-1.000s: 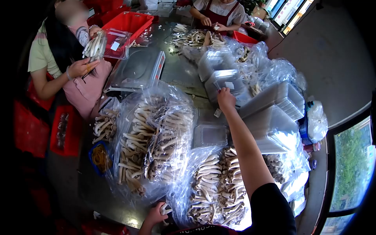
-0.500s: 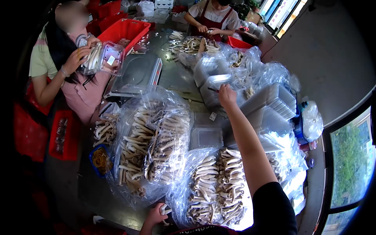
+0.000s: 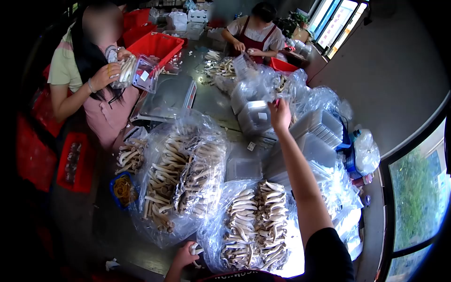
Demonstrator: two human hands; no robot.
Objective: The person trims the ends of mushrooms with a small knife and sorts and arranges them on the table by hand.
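At the near table edge, my left hand (image 3: 185, 256) is closed around a couple of pale mushrooms (image 3: 196, 250). My right arm reaches far forward. My right hand (image 3: 280, 115) is closed, with a small reddish bit showing at its fingertips; I cannot make out what it holds. Just left of that hand stand stacks of clear plastic boxes (image 3: 253, 117). Between my arms, long-stemmed mushrooms (image 3: 256, 225) lie in rows on an opened plastic bag. A second clear bag of mushrooms (image 3: 181, 174) sits to their left.
A co-worker (image 3: 105, 108) at left holds an open box of mushrooms (image 3: 128, 70) beside a scale (image 3: 169, 96). Another person (image 3: 256, 37) handles mushrooms at the far end. Rubber bands fill a blue basket (image 3: 124, 189). More clear boxes (image 3: 319, 129) stand right of my arm.
My right hand has shifted slightly right and nearer; the dark stick at its fingertips no longer shows. My left hand keeps the mushrooms. The view has tilted a little.
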